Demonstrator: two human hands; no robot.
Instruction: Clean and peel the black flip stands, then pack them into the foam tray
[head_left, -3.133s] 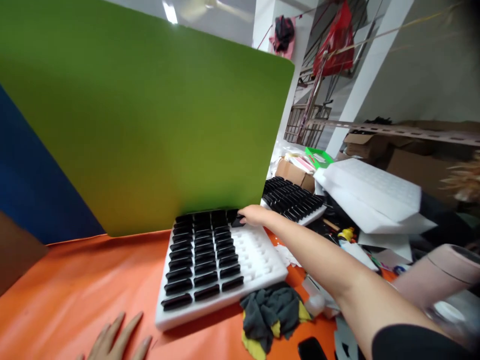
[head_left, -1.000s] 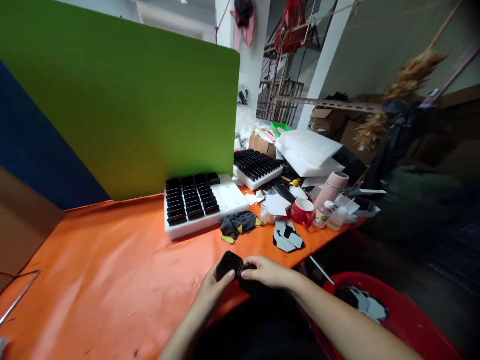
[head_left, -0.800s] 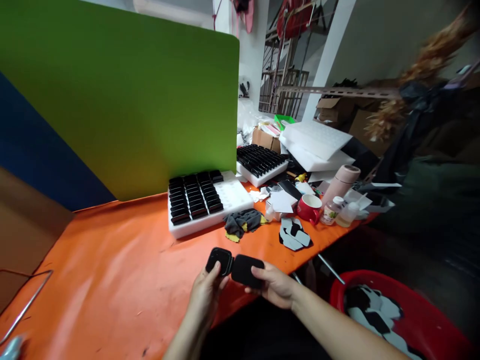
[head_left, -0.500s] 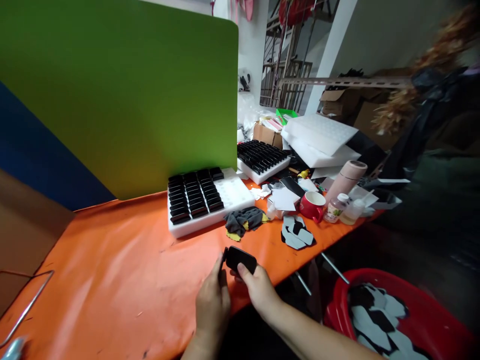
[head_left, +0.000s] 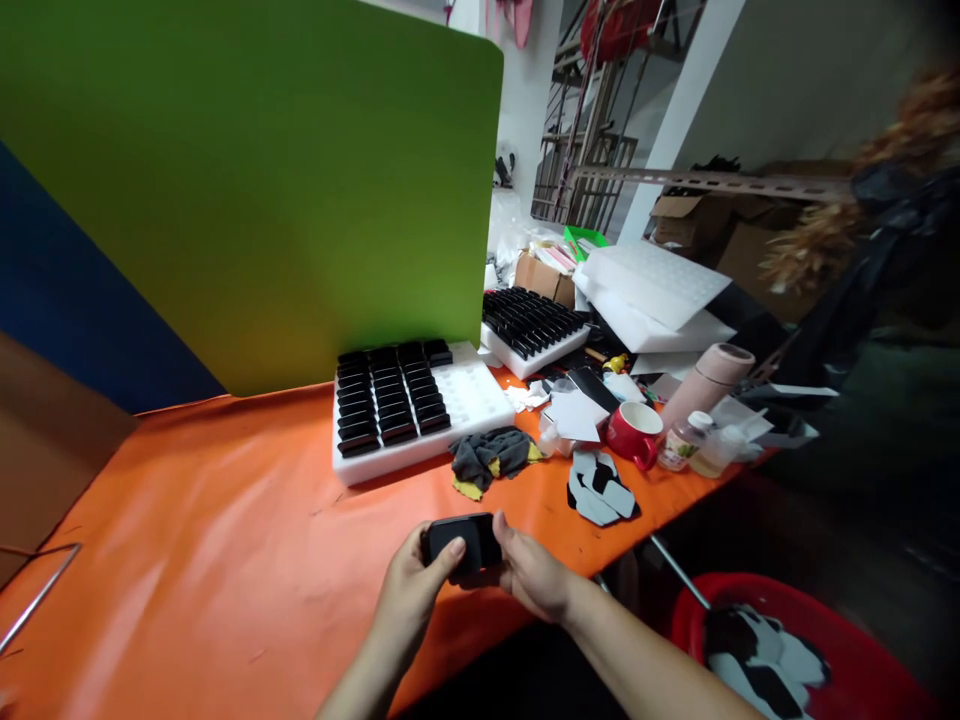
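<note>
Both hands, left hand [head_left: 409, 590] and right hand [head_left: 534, 577], close fingers around a black case [head_left: 459, 541]; beyond them a white foam tray [head_left: 480, 400] holds black cases on the orange table [head_left: 210, 540]

Even, bright indoor light, soft shadows; wide-angle bending at the edges, and the dim right side is blurred.

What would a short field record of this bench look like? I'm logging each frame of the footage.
left hand: grips small black case, thumb on top
right hand: holds the same case from the right
case state: shut
surface: orange table
behind: white foam tray, partly filled with black cases
right of tray: grey-yellow cloth, red mug
</note>
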